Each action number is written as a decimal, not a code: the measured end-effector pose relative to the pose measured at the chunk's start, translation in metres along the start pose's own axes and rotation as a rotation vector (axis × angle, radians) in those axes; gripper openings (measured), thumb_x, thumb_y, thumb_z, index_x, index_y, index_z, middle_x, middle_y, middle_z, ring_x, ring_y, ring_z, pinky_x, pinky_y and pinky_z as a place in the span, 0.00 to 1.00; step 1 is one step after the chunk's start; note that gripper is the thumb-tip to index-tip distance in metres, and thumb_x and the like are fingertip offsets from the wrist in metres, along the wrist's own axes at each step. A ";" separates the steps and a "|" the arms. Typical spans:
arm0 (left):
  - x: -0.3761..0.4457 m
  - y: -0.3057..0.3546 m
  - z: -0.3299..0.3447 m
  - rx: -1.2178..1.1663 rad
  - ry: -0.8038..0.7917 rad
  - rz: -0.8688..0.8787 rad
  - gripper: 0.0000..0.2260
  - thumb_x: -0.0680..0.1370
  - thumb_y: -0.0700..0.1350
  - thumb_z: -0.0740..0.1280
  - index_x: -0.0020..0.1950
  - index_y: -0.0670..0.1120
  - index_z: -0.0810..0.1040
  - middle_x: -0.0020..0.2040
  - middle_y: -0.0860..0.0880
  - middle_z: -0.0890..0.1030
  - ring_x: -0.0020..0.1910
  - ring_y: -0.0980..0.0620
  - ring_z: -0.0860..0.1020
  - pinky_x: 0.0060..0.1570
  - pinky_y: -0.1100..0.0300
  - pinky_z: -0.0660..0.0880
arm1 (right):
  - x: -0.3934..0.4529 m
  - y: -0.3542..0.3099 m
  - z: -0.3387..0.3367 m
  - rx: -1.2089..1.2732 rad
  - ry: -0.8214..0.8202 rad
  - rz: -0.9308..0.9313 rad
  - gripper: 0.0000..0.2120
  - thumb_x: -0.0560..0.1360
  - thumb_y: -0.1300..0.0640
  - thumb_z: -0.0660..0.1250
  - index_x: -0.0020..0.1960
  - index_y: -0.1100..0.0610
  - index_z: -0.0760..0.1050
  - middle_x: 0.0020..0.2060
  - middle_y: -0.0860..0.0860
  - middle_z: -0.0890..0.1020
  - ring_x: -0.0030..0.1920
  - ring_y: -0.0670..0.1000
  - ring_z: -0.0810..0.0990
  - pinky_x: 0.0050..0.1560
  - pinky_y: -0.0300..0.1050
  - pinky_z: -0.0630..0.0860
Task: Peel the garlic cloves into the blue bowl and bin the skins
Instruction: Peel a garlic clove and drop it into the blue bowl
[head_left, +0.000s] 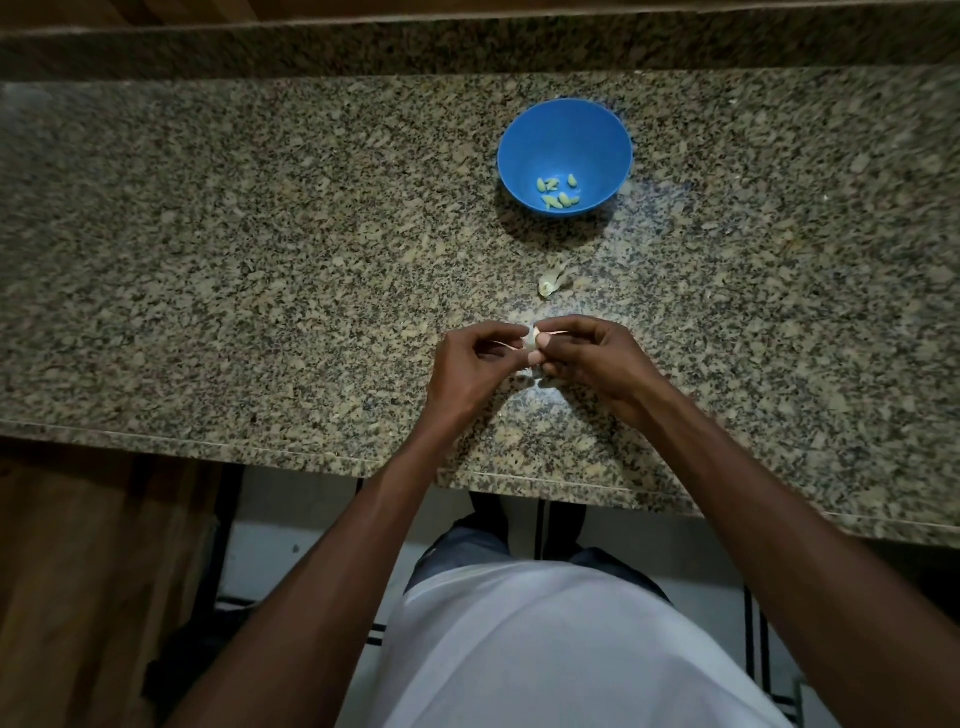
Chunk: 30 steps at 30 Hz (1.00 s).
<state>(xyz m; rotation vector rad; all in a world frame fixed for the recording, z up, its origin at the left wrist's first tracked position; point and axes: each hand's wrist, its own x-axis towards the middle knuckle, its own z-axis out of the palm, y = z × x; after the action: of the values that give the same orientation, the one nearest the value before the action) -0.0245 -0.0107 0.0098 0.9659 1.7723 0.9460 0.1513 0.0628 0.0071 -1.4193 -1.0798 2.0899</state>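
Note:
A blue bowl stands on the granite counter, far centre, with several peeled garlic cloves at its bottom. My left hand and my right hand meet above the counter's near part, fingertips pinched together on a pale garlic clove. A thin strip of skin trails from the clove toward my left fingers. Pale bits of skin lie on the counter just under my hands. Between my hands and the bowl lies another pale piece of garlic or skin.
The speckled granite counter runs left to right, with a raised back ledge beyond the bowl and its front edge close to my body. Wooden cabinet fronts show below at the left. No bin is in view.

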 end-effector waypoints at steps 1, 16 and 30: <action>0.001 0.000 0.001 -0.031 -0.009 0.006 0.13 0.73 0.44 0.80 0.56 0.45 0.87 0.50 0.51 0.87 0.49 0.54 0.86 0.50 0.55 0.85 | 0.000 0.000 0.001 0.000 -0.003 -0.004 0.12 0.76 0.64 0.75 0.59 0.63 0.83 0.50 0.62 0.87 0.45 0.56 0.85 0.58 0.59 0.82; 0.007 -0.006 0.003 -0.140 -0.009 -0.127 0.12 0.77 0.33 0.72 0.58 0.45 0.86 0.57 0.51 0.86 0.56 0.54 0.84 0.56 0.54 0.83 | -0.002 0.002 -0.003 0.091 -0.038 -0.002 0.13 0.80 0.68 0.70 0.64 0.62 0.81 0.52 0.64 0.85 0.48 0.55 0.86 0.57 0.54 0.84; 0.001 0.003 0.008 -0.167 0.001 -0.011 0.08 0.79 0.38 0.73 0.57 0.40 0.86 0.46 0.45 0.88 0.43 0.49 0.86 0.46 0.56 0.84 | -0.004 -0.002 -0.005 -0.039 0.016 -0.066 0.07 0.76 0.61 0.75 0.52 0.63 0.85 0.45 0.59 0.87 0.41 0.53 0.83 0.46 0.53 0.82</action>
<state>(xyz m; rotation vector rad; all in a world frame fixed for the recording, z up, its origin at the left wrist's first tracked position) -0.0170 -0.0067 0.0094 0.8486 1.6684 1.0688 0.1571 0.0631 0.0104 -1.3970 -1.1506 2.0190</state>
